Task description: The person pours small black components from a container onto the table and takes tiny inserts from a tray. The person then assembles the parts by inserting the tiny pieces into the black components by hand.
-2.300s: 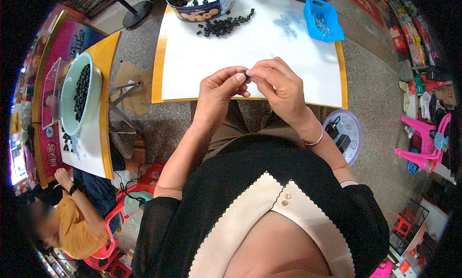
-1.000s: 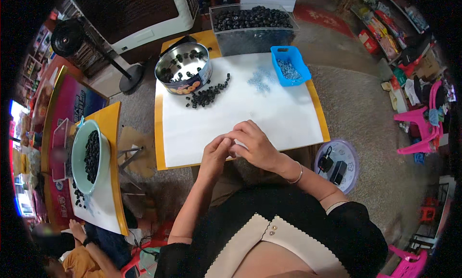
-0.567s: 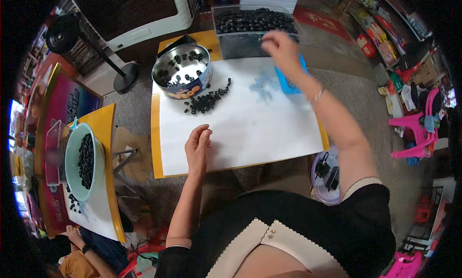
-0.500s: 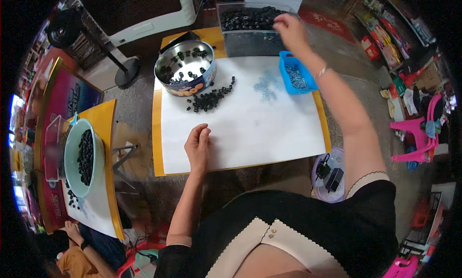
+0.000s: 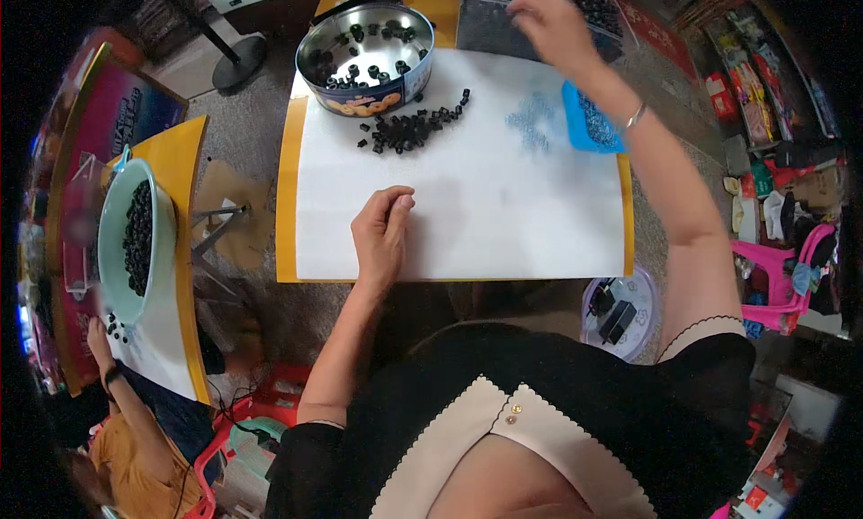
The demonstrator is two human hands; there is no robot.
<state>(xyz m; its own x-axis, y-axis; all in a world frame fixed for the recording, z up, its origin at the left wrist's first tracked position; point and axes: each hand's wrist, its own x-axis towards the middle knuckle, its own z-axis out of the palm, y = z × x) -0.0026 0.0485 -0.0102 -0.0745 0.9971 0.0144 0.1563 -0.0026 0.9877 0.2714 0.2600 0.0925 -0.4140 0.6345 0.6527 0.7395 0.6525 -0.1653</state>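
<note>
My left hand [image 5: 382,236] is closed above the near left part of the white tabletop [image 5: 503,240], thumb against curled fingers; anything inside is hidden. My right hand [image 5: 559,35] reaches to the far right, in front of the clear plastic bin [image 5: 485,29] filled with black ring-like pieces. Its fingers are bent together, slightly blurred, and what they hold cannot be made out. Between the hands lies a loose pile of small black cylindrical pieces [image 5: 404,133]. Behind it stands a round metal tin [image 5: 337,104] with more black pieces inside.
Small translucent bluish pieces [image 5: 533,119] lie beside a blue basket [image 5: 580,143] of similar ones. A pale green basin [image 5: 164,249] of black pieces stands on the left table, near another person's hand [image 5: 97,341]. A purple tub [image 5: 643,326] holds black adapters below the table's right edge.
The view has shifted, so the table sits higher in the picture. My right hand has moved left from above the bin's pieces to its near side. The left hand stays closed.
</note>
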